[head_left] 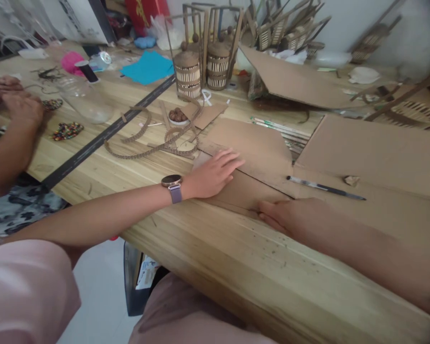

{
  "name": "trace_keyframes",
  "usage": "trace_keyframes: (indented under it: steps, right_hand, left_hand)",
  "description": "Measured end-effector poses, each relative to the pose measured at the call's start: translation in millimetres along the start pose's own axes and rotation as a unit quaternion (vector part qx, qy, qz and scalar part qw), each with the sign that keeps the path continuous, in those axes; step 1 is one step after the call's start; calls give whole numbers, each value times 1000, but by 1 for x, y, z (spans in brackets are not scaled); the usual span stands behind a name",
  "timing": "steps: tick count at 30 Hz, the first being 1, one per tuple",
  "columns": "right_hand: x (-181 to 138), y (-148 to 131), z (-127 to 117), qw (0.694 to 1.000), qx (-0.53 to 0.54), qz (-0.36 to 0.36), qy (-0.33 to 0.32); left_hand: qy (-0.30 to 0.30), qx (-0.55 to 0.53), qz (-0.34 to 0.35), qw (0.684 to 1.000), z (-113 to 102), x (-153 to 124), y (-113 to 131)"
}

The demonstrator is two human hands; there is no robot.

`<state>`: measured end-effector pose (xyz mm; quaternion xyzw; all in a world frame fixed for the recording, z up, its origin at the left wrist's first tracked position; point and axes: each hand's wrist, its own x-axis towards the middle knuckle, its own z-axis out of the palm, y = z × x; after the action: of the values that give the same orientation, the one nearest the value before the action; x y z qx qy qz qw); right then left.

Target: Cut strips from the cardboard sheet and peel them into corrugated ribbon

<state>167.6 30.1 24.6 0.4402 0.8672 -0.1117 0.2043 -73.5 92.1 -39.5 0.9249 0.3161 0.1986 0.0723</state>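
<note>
My left hand point(212, 176), below a wristwatch point(172, 181), lies flat with fingers extended on a strip of brown cardboard point(232, 192) near the table's front edge. At the strip's right part, my right hand point(290, 215) is closed, thumb and fingers pressed together low over the cardboard. Whatever those fingers hold, if anything, is too small to make out. A dark line or gap separates the strip from another cardboard piece point(254, 141) behind it. A black pen point(326, 188) rests on the larger cardboard sheet point(376, 210) to the right, beside a small crumpled scrap point(351, 180).
Curled brown woven strips point(146, 155) and a bowl of brown beads point(178, 116) lie beyond my left hand. Small bamboo lanterns point(187, 74) stand behind them. A long black strip point(107, 134) crosses the wooden table point(215, 234). Another person's hands point(23, 102) rest at left.
</note>
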Motion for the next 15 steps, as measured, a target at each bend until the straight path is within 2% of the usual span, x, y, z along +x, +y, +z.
trace_keyframes:
  steps: [3,5,10,15]
  right_hand:
    - [1,12,-6,994,100,-27,-21]
    - [3,13,-8,992,127,-23,-11]
    - [22,-16,-16,999,47,-24,13]
    - [53,-52,-23,994,-4,-88,64]
  left_hand:
    - [3,-56,-19,998,-8,-2,-10]
    - [3,-51,-23,998,-12,-4,-16]
    - [-19,46,11,999,-11,-9,-19]
    - [-21,76,15,997,-8,-9,-17]
